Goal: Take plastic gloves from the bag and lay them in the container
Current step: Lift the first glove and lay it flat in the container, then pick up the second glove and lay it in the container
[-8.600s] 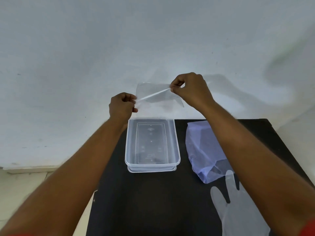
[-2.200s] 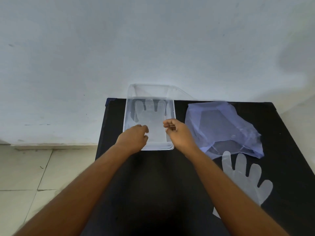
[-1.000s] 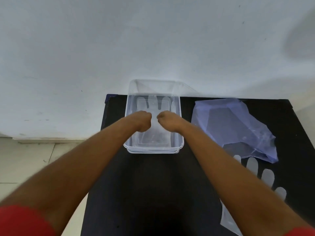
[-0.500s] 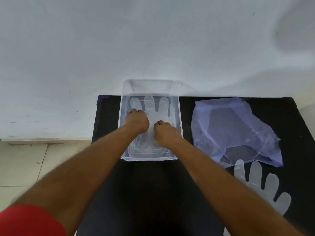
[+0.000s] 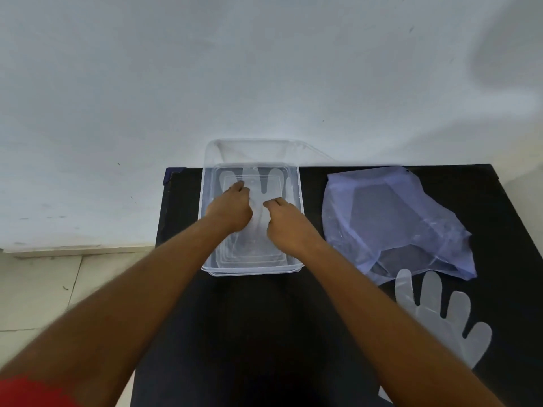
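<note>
From the head camera, both hands reach into the clear plastic container [image 5: 296, 261] that stands on the black table [image 5: 252, 333], near its far left corner against the white wall [image 5: 264, 69]. The left hand [image 5: 232, 208] has its fingers curled loosely downward, the tips resting on the thin plastic glove [image 5: 274, 179] spread flat in the container; whether it pinches the film or only presses on it cannot be told. The right hand [image 5: 286, 224] is likewise half curled, knuckles up, fingertips down on the same glove just beside the left hand, with a narrow gap between the two. The glove is translucent and lies flat on the container floor, its finger shapes pointing toward the far wall of the box. Both forearms stretch forward from the bottom of the view, bare, with a red sleeve [image 5: 32, 392] at the lower left edge. To the right of the container lies a crumpled bluish plastic bag [image 5: 390, 218], and nearer, just beside its open end, a second glove [image 5: 440, 318] lies flat on the table, fingers toward the bag.
</note>
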